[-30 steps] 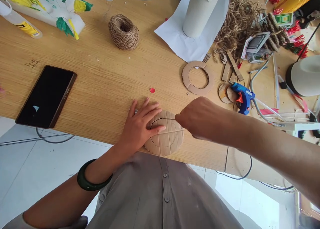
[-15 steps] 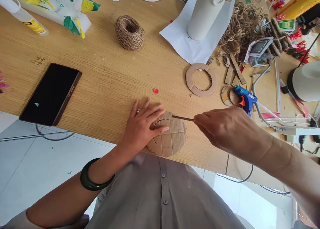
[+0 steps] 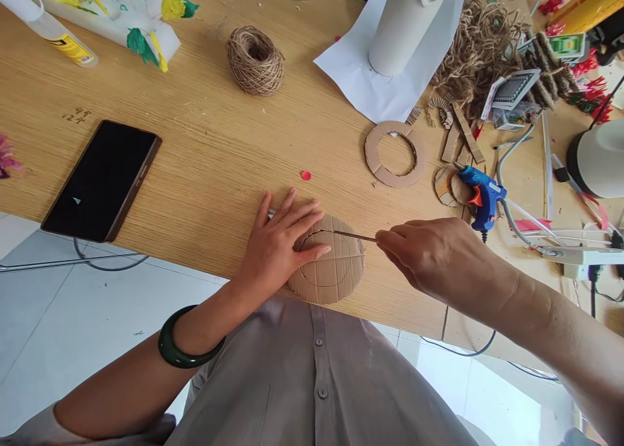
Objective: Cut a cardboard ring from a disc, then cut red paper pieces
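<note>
A round piece of corrugated cardboard (image 3: pixel 327 274) lies at the table's front edge, with a circle outlined on it. Spread flat over its left part is my left hand (image 3: pixel 280 238), fingers apart and thumb inside the circle. My right hand (image 3: pixel 419 248) is closed round one end of a thin dark blade-like strip (image 3: pixel 358 236). The strip's tip meets the cardboard at the upper part of the circle. Beyond the cardboard lies a small red disc (image 3: pixel 306 175). A cardboard ring (image 3: pixel 374 158) rests further back to the right.
A dark phone (image 3: pixel 100 179) lies on the left. Further back are a twine ball (image 3: pixel 256 61) and a white cylinder (image 3: pixel 407 26) on paper. A blue glue gun (image 3: pixel 487 199), its cable, cardboard strips and loose twine (image 3: pixel 470 52) crowd the right side.
My right hand has moved slightly down, and the strip's tip has come down from above the circle to its outline. My left hand stays on the cardboard. The view has shifted slightly.
</note>
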Available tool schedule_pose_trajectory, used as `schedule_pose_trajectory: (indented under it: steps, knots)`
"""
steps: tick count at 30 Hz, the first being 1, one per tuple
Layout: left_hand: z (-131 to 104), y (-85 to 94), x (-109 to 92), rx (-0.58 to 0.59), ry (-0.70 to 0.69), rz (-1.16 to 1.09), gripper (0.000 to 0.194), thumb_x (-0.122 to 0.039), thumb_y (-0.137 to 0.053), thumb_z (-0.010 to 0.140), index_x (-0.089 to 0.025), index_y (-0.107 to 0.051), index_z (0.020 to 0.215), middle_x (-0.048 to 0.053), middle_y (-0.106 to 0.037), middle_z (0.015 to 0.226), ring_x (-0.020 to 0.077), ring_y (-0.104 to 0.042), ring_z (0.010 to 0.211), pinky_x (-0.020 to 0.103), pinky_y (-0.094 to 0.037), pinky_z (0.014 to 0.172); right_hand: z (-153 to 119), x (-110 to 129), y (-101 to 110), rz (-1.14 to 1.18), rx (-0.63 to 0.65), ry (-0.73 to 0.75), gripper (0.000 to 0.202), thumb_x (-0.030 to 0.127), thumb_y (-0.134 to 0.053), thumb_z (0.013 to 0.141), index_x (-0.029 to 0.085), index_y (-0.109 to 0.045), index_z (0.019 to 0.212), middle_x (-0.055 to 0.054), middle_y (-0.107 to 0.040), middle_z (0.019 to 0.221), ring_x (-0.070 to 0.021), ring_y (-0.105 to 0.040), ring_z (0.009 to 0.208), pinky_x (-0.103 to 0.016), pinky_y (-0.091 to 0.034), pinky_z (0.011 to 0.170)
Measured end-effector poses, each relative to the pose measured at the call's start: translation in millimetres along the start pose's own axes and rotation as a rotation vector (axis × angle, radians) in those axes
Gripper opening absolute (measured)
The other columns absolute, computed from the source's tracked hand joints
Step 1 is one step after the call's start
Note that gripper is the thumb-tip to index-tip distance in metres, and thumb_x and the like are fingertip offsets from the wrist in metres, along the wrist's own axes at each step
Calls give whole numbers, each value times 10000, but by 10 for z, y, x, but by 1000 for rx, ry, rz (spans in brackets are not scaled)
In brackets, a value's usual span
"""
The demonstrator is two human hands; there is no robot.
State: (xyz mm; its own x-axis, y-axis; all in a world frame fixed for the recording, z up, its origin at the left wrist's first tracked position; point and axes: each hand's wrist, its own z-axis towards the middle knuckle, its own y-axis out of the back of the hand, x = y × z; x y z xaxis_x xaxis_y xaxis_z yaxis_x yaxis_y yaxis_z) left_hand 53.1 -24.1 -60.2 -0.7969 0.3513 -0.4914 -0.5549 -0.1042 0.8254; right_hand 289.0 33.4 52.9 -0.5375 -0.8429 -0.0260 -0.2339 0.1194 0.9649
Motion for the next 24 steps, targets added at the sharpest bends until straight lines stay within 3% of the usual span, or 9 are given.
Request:
schedule_pose_trajectory:
  steps: [4,9,11,17,24]
  knots:
    - [3,10,-12,7,6,1,458,-467,-645,888,-217,-612,1270,65,-635,1358,332,-446,1388,608,-242,1184,91,5,66,-59,110,6,253,33,-440,865,176,-514,670,8,-513,534,-108,-270,480,-296,-124,521]
    - [0,18,-13,24,5,-12,470,-448,-648,889,-239,-593,1306,61,-620,1377,328,-428,1402,607,-220,1194,247,50,185,-129,288,31,213,-28,-508,708,176,-500,647,4,-528,533,-92,-266,456,-299,-135,519]
    - [-2,13,-7,22,3,-10,470,-450,-645,892,-243,-590,1310,58,-620,1377,326,-427,1402,604,-219,1195,288,85,194,-119,302,49,208,-35,-522,690,172,-522,668,-3,-559,562,-93,-302,465,-294,-140,517]
    - [-1,-8,6,-1,-1,-4,451,-470,-634,894,-229,-608,1275,64,-638,1354,322,-460,1380,596,-228,1195,321,105,98,-65,277,43,193,-20,-514,719,165,-564,691,-21,-590,589,-113,-321,484,-294,-143,502]
    - [-9,56,-44,10,-2,-7,556,-478,-639,888,-202,-524,1357,103,-572,1427,308,-417,1412,578,-220,1210,224,-13,-16,-58,-8,49,272,-23,-417,823,164,-560,689,-22,-561,604,-131,-312,526,-294,-120,499]
